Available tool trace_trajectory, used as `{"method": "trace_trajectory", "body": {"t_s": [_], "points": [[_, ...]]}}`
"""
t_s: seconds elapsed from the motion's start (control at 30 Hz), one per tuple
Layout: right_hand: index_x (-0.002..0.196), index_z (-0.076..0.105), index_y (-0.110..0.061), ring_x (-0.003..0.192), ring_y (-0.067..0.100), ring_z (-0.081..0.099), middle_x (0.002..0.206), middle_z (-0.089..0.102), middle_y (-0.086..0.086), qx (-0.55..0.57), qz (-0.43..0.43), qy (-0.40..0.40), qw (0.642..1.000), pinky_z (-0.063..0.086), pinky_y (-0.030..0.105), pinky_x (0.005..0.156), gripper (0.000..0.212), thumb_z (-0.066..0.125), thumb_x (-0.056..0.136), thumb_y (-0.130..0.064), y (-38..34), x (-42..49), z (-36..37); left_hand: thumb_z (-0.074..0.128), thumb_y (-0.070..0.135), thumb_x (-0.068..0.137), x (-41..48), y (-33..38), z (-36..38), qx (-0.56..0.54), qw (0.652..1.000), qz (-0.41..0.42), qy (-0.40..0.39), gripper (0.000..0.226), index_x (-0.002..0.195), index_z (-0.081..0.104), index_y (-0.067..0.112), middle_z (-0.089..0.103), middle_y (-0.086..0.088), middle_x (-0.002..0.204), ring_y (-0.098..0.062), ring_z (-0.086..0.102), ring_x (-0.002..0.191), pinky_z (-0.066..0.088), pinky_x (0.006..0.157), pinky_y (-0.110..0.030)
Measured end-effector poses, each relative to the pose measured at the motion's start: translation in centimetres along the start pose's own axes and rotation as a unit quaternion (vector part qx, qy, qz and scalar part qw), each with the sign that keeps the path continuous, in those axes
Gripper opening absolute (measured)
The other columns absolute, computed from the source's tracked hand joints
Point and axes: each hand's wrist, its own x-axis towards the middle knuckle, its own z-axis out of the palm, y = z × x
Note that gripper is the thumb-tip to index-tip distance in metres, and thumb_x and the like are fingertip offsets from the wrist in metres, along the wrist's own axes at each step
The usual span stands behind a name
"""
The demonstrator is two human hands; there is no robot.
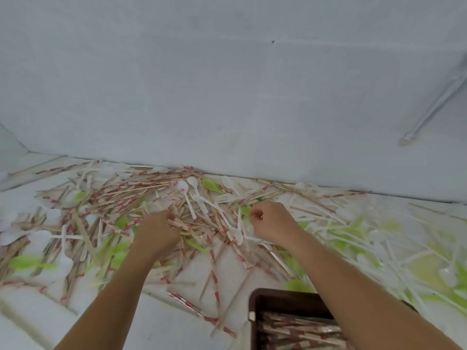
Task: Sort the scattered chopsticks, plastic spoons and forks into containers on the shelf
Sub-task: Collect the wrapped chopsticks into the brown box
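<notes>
A wide heap of wrapped chopsticks (121,198) with red-and-white sleeves lies along the wall, mixed with white plastic spoons (182,186), white forks (199,200) and green spoons (211,185). My left hand (156,231) is closed around a bunch of chopsticks in the middle of the heap. My right hand (271,221) is curled just right of it, fingertips pinched on something thin among the cutlery; what it holds is too small to tell. A dark brown container (255,301) at the bottom, partly under my right forearm, holds wrapped chopsticks.
The light shelf surface (161,322) meets a pale wall (227,97) right behind the heap. More white and green plastic cutlery (379,238) is piled to the right. A white pipe (437,102) runs diagonally on the wall at the upper right.
</notes>
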Motion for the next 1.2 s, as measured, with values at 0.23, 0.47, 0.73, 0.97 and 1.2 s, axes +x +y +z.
{"method": "trace_trajectory", "body": {"t_s": [0.23,0.47,0.73,0.97,1.2], "points": [[0.090,0.061,-0.014,0.069,0.020,0.059,0.076,0.052,0.000,-0.248,0.015,-0.115,0.962,0.047,0.030,0.059,0.005,0.062,0.092,-0.018,-5.8,3.9,7.6,0.061,0.030,0.092,4.5,-4.6,1.0,0.136,0.977,0.162,-0.031,0.048,0.139,0.059,0.040,0.052,0.007,0.144,-0.026,0.048,0.130,0.043,0.107,-0.047],[0.069,0.049,-0.013,0.061,0.024,0.045,0.067,0.045,0.006,-0.133,0.093,-0.125,0.979,0.033,0.032,0.057,0.008,0.055,0.073,-0.009,-6.0,4.2,5.0,0.053,0.029,0.094,5.7,-5.5,-0.3,0.131,0.957,0.253,-0.051,0.039,0.132,0.064,0.034,0.061,0.008,0.135,-0.021,0.050,0.132,0.037,0.106,-0.049],[0.070,0.046,-0.017,0.060,0.019,0.043,0.069,0.049,0.003,-0.167,0.076,-0.071,0.981,0.031,0.030,0.054,0.017,0.049,0.075,-0.001,-4.3,4.0,0.7,0.064,0.018,0.091,6.3,-6.9,-0.9,0.167,0.946,0.279,0.004,0.018,0.105,0.072,0.024,0.066,0.005,0.096,-0.023,0.063,0.096,0.041,0.093,-0.041],[0.068,0.046,-0.017,0.066,0.016,0.044,0.074,0.050,-0.002,-0.023,0.116,-0.049,0.992,0.033,0.028,0.059,0.010,0.053,0.075,-0.014,-6.6,3.4,4.1,0.051,0.015,0.097,7.6,-6.4,-3.5,0.088,0.952,0.283,0.078,0.015,0.088,0.056,0.025,0.060,0.009,0.072,-0.019,0.058,0.073,0.030,0.106,-0.045],[0.082,0.059,-0.017,0.066,0.011,0.059,0.077,0.061,-0.001,-0.118,0.193,-0.010,0.974,0.047,0.024,0.051,0.008,0.065,0.084,-0.021,-9.2,5.0,11.0,0.056,0.009,0.101,9.4,-6.4,-9.6,-0.079,0.951,0.296,0.029,0.011,0.099,0.060,0.020,0.058,0.007,0.075,-0.020,0.055,0.070,0.041,0.059,-0.036]]}}
